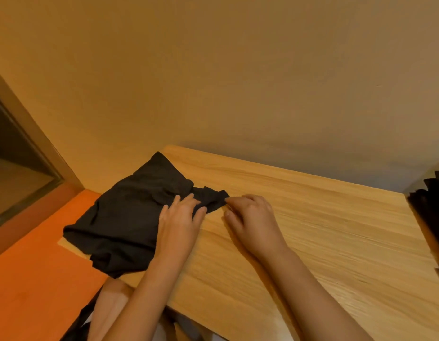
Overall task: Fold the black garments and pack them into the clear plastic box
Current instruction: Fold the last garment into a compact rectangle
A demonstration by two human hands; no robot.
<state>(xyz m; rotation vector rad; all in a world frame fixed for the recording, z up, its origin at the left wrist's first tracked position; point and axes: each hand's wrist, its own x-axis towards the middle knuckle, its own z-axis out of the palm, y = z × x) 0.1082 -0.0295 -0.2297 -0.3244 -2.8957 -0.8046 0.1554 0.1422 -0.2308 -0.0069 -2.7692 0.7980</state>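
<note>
A black garment (125, 212) lies crumpled on the left end of a light wooden table (324, 230), part of it hanging over the left edge. My left hand (179, 222) rests flat on the garment's right side, fingers spread and straight. My right hand (250, 217) sits just to the right, its thumb and fingertip pinching the tip of a narrow flap of the cloth that sticks out to the right. The clear plastic box is not in view.
More dark fabric (432, 205) shows at the table's far right edge. A beige wall stands behind the table. An orange floor (41, 279) and a dark framed opening (16, 168) lie to the left. Below the near edge, pale and dark cloth shows.
</note>
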